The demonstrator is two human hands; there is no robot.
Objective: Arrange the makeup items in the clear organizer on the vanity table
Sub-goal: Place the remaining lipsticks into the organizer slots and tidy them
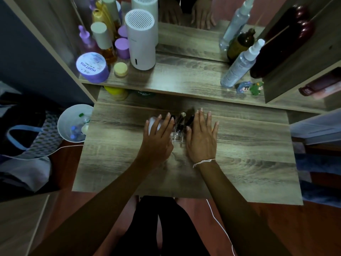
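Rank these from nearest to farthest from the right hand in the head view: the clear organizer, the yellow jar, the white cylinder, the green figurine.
From the right hand:
1. Clear organizer, right beside it, between the two hands.
2. Green figurine, on the shelf, up and to the right.
3. Yellow jar, on the shelf, far left.
4. White cylinder, on the shelf behind the jar; close to the jar's distance, so ranks 3 and 4 are uncertain.

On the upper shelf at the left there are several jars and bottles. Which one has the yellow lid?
The small round jar, between the big purple "MOIST HYA" tub and the white cylinder. Its neighbours have purple or pale lids.

clear organizer [176, 136] | upright on vanity table [239, 154] | dark makeup items [190, 118] inside
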